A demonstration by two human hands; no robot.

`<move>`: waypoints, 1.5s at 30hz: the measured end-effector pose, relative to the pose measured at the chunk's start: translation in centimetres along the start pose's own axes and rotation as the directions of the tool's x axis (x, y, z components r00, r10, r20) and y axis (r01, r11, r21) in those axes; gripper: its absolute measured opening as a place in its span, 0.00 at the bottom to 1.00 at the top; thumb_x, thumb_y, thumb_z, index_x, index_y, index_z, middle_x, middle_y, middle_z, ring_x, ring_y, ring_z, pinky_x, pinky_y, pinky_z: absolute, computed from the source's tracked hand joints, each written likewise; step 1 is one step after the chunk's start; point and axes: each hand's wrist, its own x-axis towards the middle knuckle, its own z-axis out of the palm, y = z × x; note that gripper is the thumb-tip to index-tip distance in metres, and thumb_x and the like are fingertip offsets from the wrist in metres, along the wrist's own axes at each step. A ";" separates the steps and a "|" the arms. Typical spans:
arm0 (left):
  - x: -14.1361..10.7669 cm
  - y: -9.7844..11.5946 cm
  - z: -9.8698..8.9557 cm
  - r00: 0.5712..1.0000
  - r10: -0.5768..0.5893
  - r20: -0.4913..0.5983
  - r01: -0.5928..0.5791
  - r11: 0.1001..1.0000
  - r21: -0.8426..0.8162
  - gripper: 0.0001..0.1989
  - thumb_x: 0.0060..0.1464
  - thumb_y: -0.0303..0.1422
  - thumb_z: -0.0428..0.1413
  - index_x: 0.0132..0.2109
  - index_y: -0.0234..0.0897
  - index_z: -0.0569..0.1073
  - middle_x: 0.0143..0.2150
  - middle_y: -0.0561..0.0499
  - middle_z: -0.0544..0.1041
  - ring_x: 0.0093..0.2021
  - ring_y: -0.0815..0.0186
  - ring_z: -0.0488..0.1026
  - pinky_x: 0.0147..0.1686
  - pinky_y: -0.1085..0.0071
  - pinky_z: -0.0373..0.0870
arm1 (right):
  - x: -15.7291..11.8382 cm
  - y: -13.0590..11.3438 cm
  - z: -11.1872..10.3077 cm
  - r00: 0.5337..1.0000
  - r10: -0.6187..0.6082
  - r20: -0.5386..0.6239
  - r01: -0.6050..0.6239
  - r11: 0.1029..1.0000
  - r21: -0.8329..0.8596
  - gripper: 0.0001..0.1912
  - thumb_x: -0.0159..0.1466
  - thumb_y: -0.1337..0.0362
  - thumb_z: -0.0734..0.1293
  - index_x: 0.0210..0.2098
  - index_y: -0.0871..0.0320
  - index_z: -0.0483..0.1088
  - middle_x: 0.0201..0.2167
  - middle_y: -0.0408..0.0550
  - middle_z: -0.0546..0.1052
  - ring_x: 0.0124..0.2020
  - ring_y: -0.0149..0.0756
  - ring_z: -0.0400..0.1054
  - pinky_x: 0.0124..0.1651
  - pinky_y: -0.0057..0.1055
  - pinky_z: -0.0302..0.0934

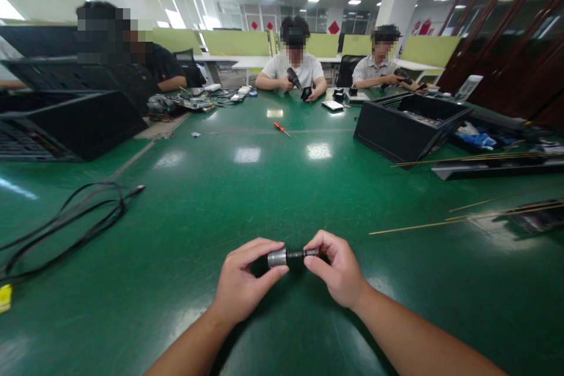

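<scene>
Between my hands, just above the green tabletop [247, 200], is a small metal part with a wide silver cylinder [277, 258] at its left and a thin dark shaft [295, 255] running right. My left hand [244, 279] pinches the silver cylinder between thumb and fingers. On the other side my right hand [337, 270] grips the narrower right end of the shaft with thumb and curled fingers. The part lies roughly level. Its far right tip is partly hidden by my right fingers.
A black cable [88, 220] lies at left. An orange screwdriver [280, 128] sits farther forward. Black cases [405, 132] stand left and right, with thin rods [409, 228] at right. Several people sit across and at left; one person [293, 70] holds a power drill.
</scene>
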 end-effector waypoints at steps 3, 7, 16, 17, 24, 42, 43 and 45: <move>0.0 -0.1 0.0 1.000 -0.008 0.006 0.008 1.000 -0.003 0.12 0.52 0.34 0.67 0.45 0.40 0.82 0.39 0.46 0.83 0.38 0.60 0.80 0.39 0.67 0.76 | 0.0 0.0 -0.1 1.000 0.007 0.003 -0.007 1.000 -0.006 0.03 0.58 0.66 0.70 0.32 0.58 0.72 0.25 0.41 0.70 0.28 0.33 0.63 0.34 0.29 0.57; -0.1 -0.2 0.0 1.000 -0.001 0.004 0.001 1.000 -0.008 0.13 0.52 0.33 0.68 0.45 0.41 0.82 0.39 0.47 0.83 0.38 0.61 0.80 0.39 0.68 0.76 | 0.0 -0.1 -0.1 1.000 0.012 -0.001 -0.012 1.000 -0.017 0.03 0.58 0.66 0.70 0.32 0.58 0.72 0.25 0.41 0.70 0.29 0.33 0.63 0.34 0.29 0.57; -0.2 -0.3 0.0 1.000 0.009 0.002 -0.009 1.000 -0.017 0.14 0.51 0.31 0.68 0.46 0.42 0.82 0.39 0.49 0.83 0.38 0.62 0.80 0.39 0.70 0.75 | 0.0 -0.1 0.1 1.000 0.010 -0.015 -0.010 1.000 -0.012 0.04 0.58 0.65 0.70 0.32 0.58 0.72 0.25 0.41 0.70 0.28 0.33 0.63 0.34 0.29 0.57; -0.2 -0.3 0.0 1.000 0.010 0.003 -0.010 1.000 -0.018 0.13 0.51 0.31 0.68 0.46 0.42 0.82 0.39 0.49 0.83 0.38 0.62 0.80 0.39 0.70 0.75 | 0.0 -0.1 0.1 1.000 0.009 -0.014 -0.009 1.000 -0.012 0.04 0.58 0.65 0.70 0.32 0.58 0.72 0.25 0.41 0.70 0.28 0.33 0.63 0.34 0.29 0.57; 0.0 -0.2 -0.3 1.000 0.007 -0.007 -0.007 1.000 -0.012 0.13 0.51 0.33 0.68 0.45 0.41 0.82 0.39 0.48 0.83 0.38 0.61 0.80 0.39 0.69 0.75 | 0.1 -0.1 0.0 1.000 0.014 -0.021 -0.014 1.000 -0.015 0.04 0.59 0.65 0.70 0.32 0.58 0.72 0.25 0.41 0.70 0.28 0.33 0.63 0.34 0.29 0.57; 0.1 -0.7 -0.6 1.000 0.010 -0.014 -0.010 1.000 -0.003 0.13 0.51 0.33 0.68 0.45 0.41 0.82 0.39 0.47 0.83 0.39 0.61 0.80 0.39 0.68 0.77 | 0.1 -0.2 0.0 0.999 0.013 -0.036 -0.014 1.000 -0.005 0.04 0.59 0.65 0.70 0.32 0.58 0.72 0.25 0.41 0.70 0.28 0.32 0.63 0.33 0.29 0.57; 0.1 -0.7 -0.6 1.000 0.005 -0.015 -0.005 1.000 -0.001 0.13 0.51 0.34 0.68 0.45 0.41 0.82 0.39 0.46 0.83 0.39 0.60 0.80 0.39 0.68 0.77 | 0.1 -0.2 0.0 0.999 0.015 -0.035 -0.015 1.000 -0.008 0.03 0.59 0.65 0.70 0.32 0.58 0.72 0.25 0.41 0.70 0.28 0.32 0.63 0.33 0.29 0.57; 0.0 -0.7 -0.6 1.000 -0.008 -0.019 0.008 1.000 0.001 0.12 0.51 0.35 0.67 0.45 0.40 0.82 0.39 0.45 0.83 0.39 0.59 0.80 0.39 0.67 0.77 | 0.1 -0.2 0.0 0.999 0.015 -0.038 -0.015 1.000 -0.010 0.03 0.59 0.65 0.70 0.32 0.58 0.72 0.24 0.41 0.70 0.27 0.32 0.63 0.33 0.29 0.57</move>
